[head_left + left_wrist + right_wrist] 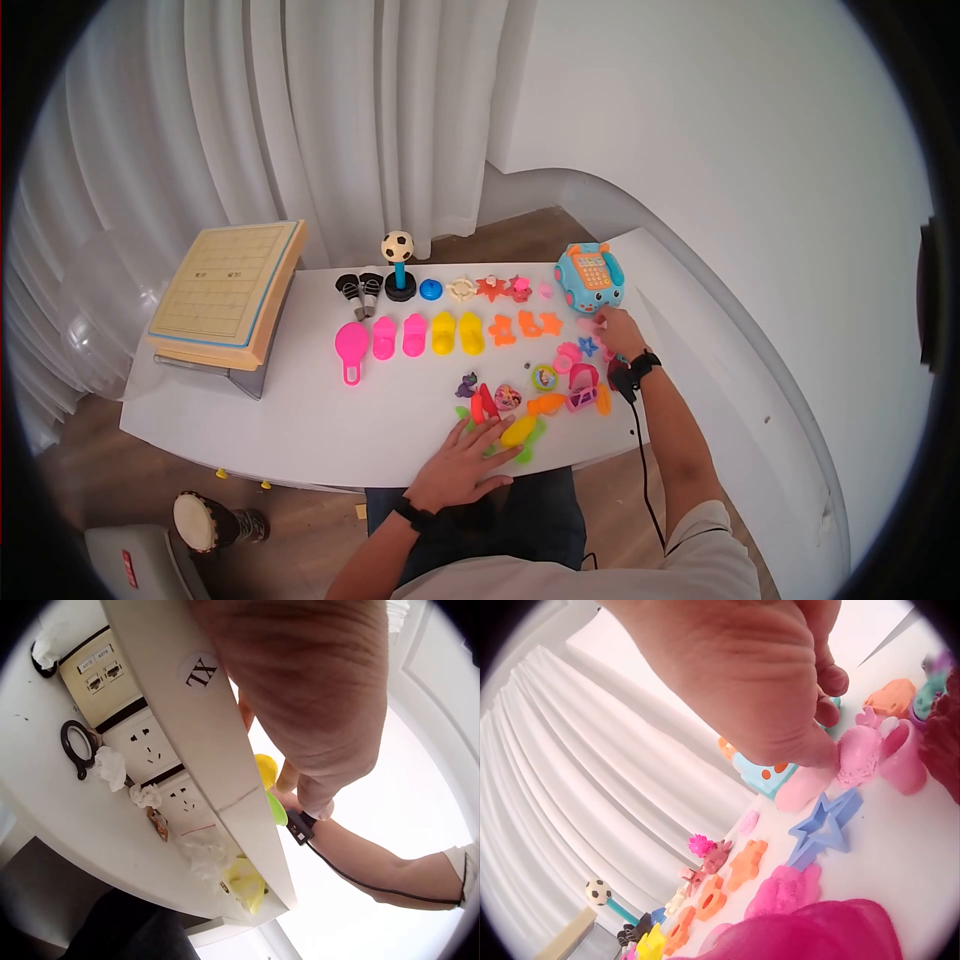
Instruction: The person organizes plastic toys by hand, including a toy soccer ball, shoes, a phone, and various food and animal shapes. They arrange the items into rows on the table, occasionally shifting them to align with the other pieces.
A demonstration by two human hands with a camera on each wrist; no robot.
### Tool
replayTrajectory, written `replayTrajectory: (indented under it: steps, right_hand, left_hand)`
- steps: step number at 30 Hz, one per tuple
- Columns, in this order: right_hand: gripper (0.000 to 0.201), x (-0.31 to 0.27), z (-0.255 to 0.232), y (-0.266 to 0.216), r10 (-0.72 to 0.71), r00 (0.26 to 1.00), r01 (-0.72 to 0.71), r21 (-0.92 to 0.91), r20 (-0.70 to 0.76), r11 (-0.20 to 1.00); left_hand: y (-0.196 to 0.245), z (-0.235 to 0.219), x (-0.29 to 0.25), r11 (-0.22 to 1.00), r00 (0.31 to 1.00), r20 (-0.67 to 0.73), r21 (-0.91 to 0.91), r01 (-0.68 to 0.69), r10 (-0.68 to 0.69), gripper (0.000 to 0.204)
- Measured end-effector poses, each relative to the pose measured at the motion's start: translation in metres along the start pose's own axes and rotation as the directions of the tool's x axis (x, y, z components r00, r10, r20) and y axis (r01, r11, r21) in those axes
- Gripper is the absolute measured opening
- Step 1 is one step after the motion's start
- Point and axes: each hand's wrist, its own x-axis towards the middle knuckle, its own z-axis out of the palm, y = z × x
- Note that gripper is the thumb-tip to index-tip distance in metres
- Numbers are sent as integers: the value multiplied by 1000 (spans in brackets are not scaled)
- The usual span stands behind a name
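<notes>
My left hand (462, 470) lies palm down with spread, straight fingers over toys at the table's front edge. Around its fingertips are red pieces (483, 402), a yellow piece (519, 431) and a green piece (533, 443). At the right side, my right hand (622, 335) reaches down just in front of a blue toy phone (590, 275). In the right wrist view its thumb overlaps a flat pale pink piece (806, 787) beside a pink shoe-shaped toy (859, 755); I cannot tell whether it grips either. A blue star cutter (823, 827) lies close by.
Toys stand in rows: pink paddle (351, 345), yellow shoe-shaped pieces (443, 334), orange shapes (502, 330), and a football on a stand (398, 247). A boxed board (228, 285) leans at the left. A black cable (642, 460) hangs from the right wrist.
</notes>
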Motion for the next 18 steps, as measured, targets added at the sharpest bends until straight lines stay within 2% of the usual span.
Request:
replayTrajectory:
  steps: [5,8,10,18]
  right_hand:
    - [25,-7,-2,-3,-73,997,72,29,10,997]
    - [29,-5,-3,-4,-54,998,53,31,43,998]
    - [32,-5,-3,-7,2,997,-12,120,82,993]
    - [32,-3,8,-21,67,998,-68,138,15,988]
  left_hand:
    - [-1,1,1,999,1000,22,30,-12,11,53]
    - [-1,2,1,999,1000,21,34,-9,9,54]
    - [-1,1,1,999,1000,21,35,-11,10,54]
    - [0,-1,1,999,1000,14,38,-10,10,53]
